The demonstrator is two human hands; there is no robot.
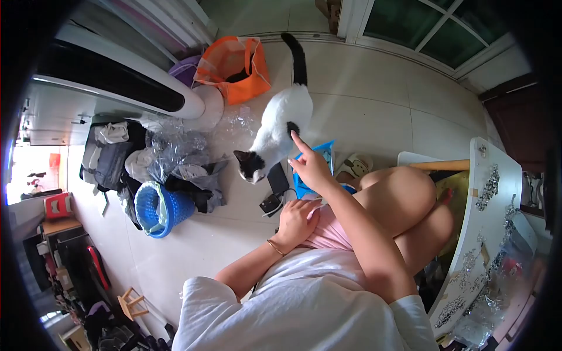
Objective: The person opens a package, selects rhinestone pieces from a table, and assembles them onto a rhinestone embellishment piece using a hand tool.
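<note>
A white cat with black patches stands on the floor in front of me, its head lowered toward the left and its black tail raised. My right hand reaches forward with the index finger stretched out. That fingertip is at the black spot on the cat's side; whether it touches cannot be told. Nothing is held in this hand. My left hand, with a bracelet at the wrist, rests on my pink shorts, fingers laid over the cloth. Beside my right hand is a bright blue item, partly hidden behind the hand.
A blue basket with a liner stands left, near piled clothes and clear plastic. An orange bag sits farther back. Black devices lie on the floor. At right, a white table bears small shiny pieces.
</note>
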